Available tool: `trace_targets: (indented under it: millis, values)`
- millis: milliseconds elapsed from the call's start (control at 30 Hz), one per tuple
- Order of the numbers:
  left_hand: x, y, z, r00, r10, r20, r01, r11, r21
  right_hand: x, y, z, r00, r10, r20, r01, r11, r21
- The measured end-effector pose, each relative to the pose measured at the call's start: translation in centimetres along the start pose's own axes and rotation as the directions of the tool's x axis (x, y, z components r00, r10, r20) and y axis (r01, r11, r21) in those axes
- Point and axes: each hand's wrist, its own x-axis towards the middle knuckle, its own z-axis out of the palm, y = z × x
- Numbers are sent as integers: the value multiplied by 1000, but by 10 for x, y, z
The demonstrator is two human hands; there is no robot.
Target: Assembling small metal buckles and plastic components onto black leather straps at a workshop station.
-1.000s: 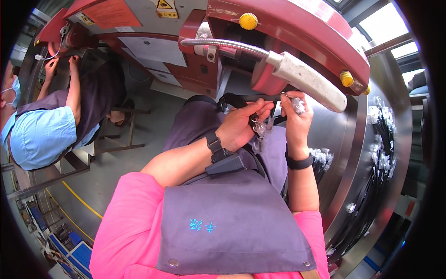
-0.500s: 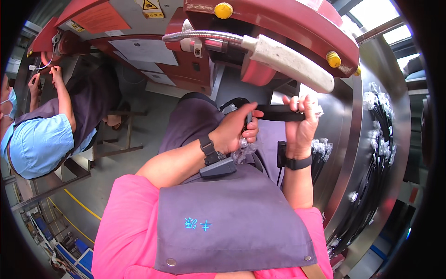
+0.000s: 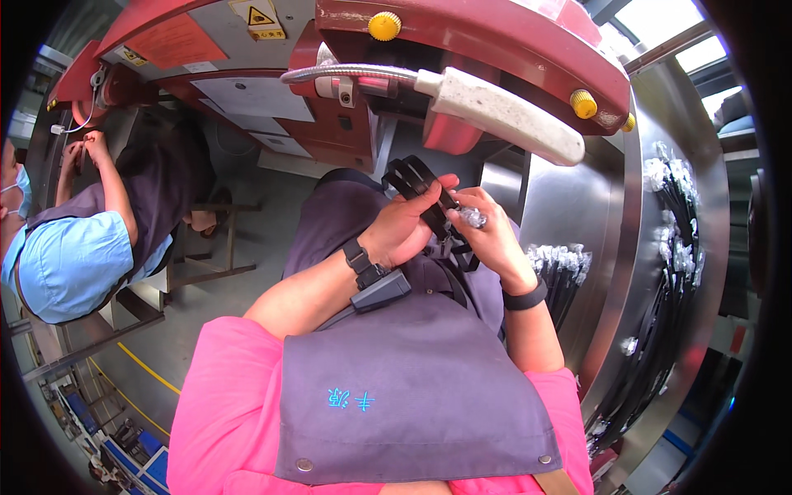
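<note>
Evidently both hands meet over the lap, just in front of the purple-grey apron [image 3: 412,396], holding the work between them. Black straps [image 3: 412,177] sit in the left hand [image 3: 402,223], looped above its fingers; thumb laid across them, fingers curled narrow behind, presumably so the loops stay together and do not slide apart. Right hand [image 3: 487,239] close beside it, fingertips drawn narrow around a clear-wrapped end [image 3: 473,217]; a small pinch, likely chosen because the piece is short and slick. Exact contact of the lower right fingers hidden; cannot tell.

Overhead, a red machine [image 3: 462,37] with a pale handle-shaped guard [image 3: 507,120] jutting over the hands, apart from them; lap height probably gives the straps slack below it.

To the right, a metal tray [image 3: 577,206] with a bundle of wrapped straps [image 3: 559,260] near the right forearm, wrapped ends gathered one way, perhaps for easy picking. Further right, beyond a metal rim, a longer spread of straps [image 3: 681,194], laid lengthwise, maybe against tangling. The wrapping probably shields the fittings from scratches.

Left, well apart: a co-worker [image 3: 74,264] in light blue, seated at a similar red machine, hands close together
</note>
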Motion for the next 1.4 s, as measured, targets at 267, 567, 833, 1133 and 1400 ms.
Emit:
trace_targets:
  millis: [267,567,833,1133,1400]
  values:
    - [-4,5,-7,998,45,-51,-41,996,77,4,-7,-7,995,-50,-85,35,984,-175]
    - [-9,18,16,988,128,-86,-121,989,82,8,-16,-8,961,-42,-272,79,989,125]
    - [0,15,32,974,100,-203,-111,993,-43,24,-13,1,927,142,-348,59,860,508]
    - [2,12,37,970,73,-233,-105,986,-131,34,-19,0,923,147,-357,23,902,432]
    - [4,10,36,966,93,-241,-130,981,-141,42,-15,-2,920,201,-338,-30,893,450]
